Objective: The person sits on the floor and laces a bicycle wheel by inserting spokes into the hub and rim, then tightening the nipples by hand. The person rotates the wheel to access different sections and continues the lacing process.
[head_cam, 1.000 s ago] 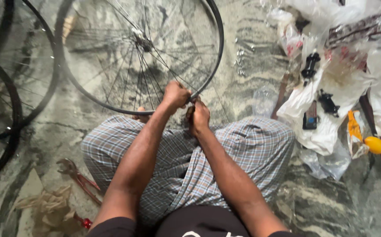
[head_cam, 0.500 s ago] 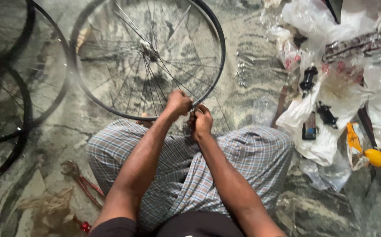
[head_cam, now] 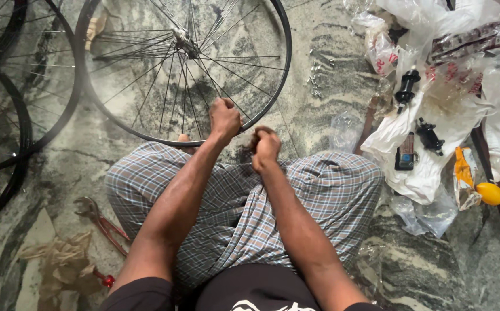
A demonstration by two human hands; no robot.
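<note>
Sitting on the marble floor (head_cam: 319, 103), a person pinches a spoke of the bicycle wheel (head_cam: 183, 69) near its rim with the closed left hand (head_cam: 225, 118), the fisted right hand (head_cam: 265, 147) just beside it, best turning gently, gripping close.

Left hand (head_cam: 225, 118) fisted, right hand (head_cam: 265, 147) fisted beside it, forearms extended forward

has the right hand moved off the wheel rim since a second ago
Yes. The right hand has drawn back from the wheel rim toward the lap; the left hand stays there.
</note>
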